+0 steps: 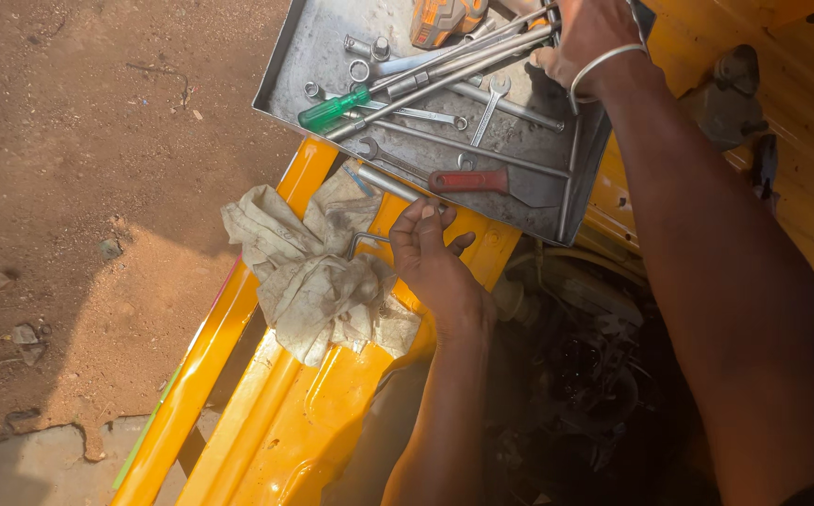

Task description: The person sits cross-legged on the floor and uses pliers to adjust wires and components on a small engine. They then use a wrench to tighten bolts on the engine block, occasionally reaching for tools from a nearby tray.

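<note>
My left hand (437, 262) rests on the yellow vehicle panel (304, 412), just below the metal tray (318, 56). Its fingers are curled on a small L-shaped metal rod (362, 241) that sticks out to the left. A dirty cream rag (304, 272) lies bunched against that hand. My right hand (587, 36), with a silver bangle on the wrist, is at the tray's far side and grips a bundle of long metal bars and spanners (463, 66). A green-handled screwdriver (332, 110) and a red-handled tool (468, 181) lie in the tray.
An orange-handled tool (444, 19) sits at the tray's top edge among several loose spanners. A dark engine bay (585, 375) opens below my right arm. Bare reddish dirt ground (79, 187) with small stones fills the left side.
</note>
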